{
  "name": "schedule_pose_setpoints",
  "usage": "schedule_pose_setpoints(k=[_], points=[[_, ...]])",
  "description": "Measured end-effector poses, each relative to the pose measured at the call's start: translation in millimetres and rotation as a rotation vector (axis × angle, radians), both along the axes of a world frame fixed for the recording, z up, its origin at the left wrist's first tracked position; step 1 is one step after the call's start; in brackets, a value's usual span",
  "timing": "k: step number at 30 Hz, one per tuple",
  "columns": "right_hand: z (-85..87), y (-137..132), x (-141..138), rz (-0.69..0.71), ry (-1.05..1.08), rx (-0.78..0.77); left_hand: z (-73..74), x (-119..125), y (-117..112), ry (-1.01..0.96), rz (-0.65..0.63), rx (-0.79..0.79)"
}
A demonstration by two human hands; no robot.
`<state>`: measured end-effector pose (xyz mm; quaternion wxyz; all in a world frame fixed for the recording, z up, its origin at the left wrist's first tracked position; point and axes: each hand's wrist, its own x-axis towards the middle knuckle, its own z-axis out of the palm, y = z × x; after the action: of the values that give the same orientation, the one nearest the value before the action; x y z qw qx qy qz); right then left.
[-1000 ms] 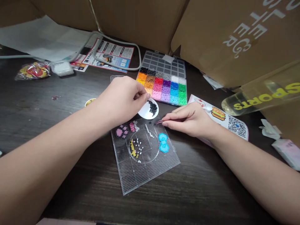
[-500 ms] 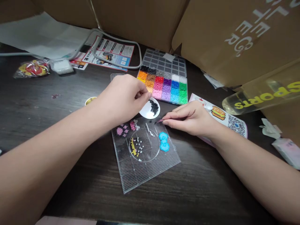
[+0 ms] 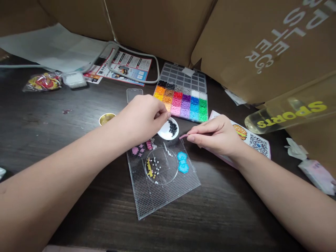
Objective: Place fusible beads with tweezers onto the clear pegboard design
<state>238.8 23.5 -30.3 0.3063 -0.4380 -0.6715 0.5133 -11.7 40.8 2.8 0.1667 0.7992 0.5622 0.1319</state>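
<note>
- Beside the left forearm stands a gold-rimmed round tin [image 3: 106,118], partly hidden; a careless sweep of that arm could knock it.
- The left hand [image 3: 147,117] has thumb and forefinger pinched together at the far rim of a white, round, shallow dish [image 3: 163,133] and appears to hold it there. With so narrow a hold at one edge, the dish could tip or slip.
- Small black beads [image 3: 172,128] gather on the right side of that dish, above the far edge of a clear, square plastic pegboard [image 3: 162,199]. A tilt could spill them.
- On the pegboard, a clear round plate [image 3: 168,173] carries scattered white and yellow beads; a jolt to the board could scatter them further.
- Behind the dish sits an open, compartmented case of many-coloured beads [image 3: 183,101]; a bump from either hand could jumble its colours.
- Thin pink curved tweezers [image 3: 184,136] point at the board's far right corner, just beside the dish. Whether their tips grip a bead is too small to tell; overreaching could jog the dish.
- The right hand [image 3: 217,136] closes thumb and fingers on the tweezers, over a printed white sheet [image 3: 258,143]. A loose squeeze could drop whatever the tips pick up.
</note>
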Motion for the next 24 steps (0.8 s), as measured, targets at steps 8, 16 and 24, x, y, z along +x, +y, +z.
schedule_pose_setpoints(k=[8,16,24], points=[[-0.7,-1.8,-4.5,-0.066,0.056,-0.074,5.1,2.6,-3.9,-0.043,-0.021,-0.052],[0.5,-4.1,-4.7,-0.089,0.050,-0.013,5.0,-0.8,-0.7,-0.058,-0.027,-0.025],[-0.2,-4.5,-6.5,-0.096,0.041,-0.024,7.1,-1.4,-0.7,-0.076,-0.029,-0.022]])
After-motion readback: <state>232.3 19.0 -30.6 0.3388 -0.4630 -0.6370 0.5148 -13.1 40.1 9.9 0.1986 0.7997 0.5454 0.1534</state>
